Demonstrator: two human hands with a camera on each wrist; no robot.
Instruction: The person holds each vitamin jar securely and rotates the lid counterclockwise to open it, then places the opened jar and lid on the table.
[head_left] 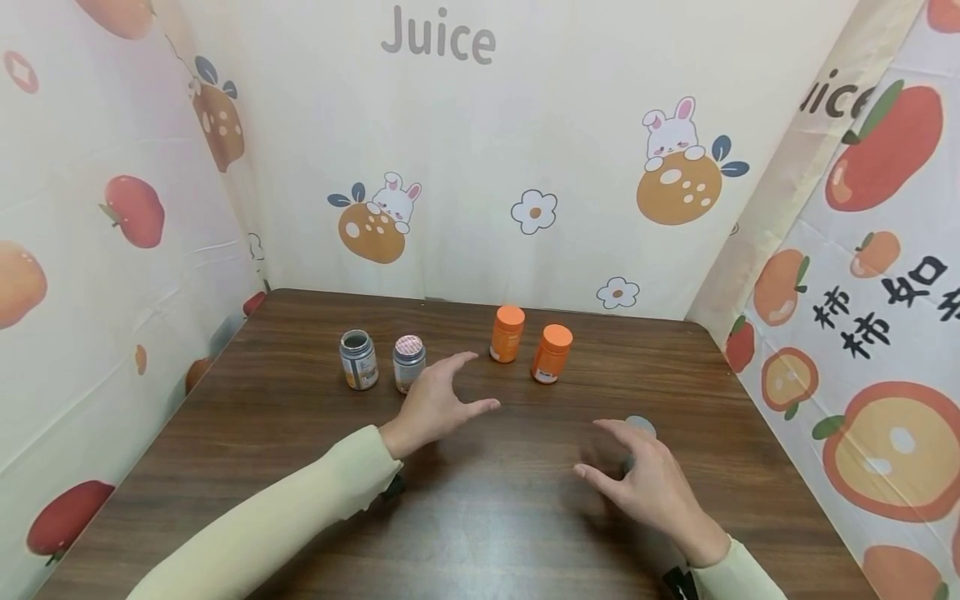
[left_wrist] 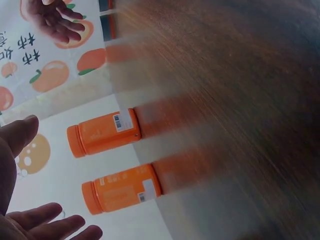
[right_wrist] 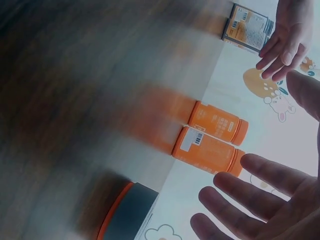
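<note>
My left hand (head_left: 433,405) hovers over the table with thumb and fingers spread and nothing in them. It overlaps the lower right of a grey jar (head_left: 407,357) topped with a red-and-white patterned seal. Left of that is another grey jar (head_left: 360,363) with an uncovered mouth. Two orange bottles (head_left: 507,335) (head_left: 551,356) with orange caps stand upright beyond the gap between my hands. My right hand (head_left: 651,482), also spread and holding nothing, is at the right. Mostly hidden behind it is a dark grey container (right_wrist: 131,212) with an orange edge; its pale round top (head_left: 641,426) shows past the fingers.
The dark wood table (head_left: 480,533) carries all of these. A printed cloth (head_left: 465,150) with fruit and rabbits hangs along its back edge, and more printed cloth (head_left: 840,292) encloses the right side and the left (head_left: 112,275).
</note>
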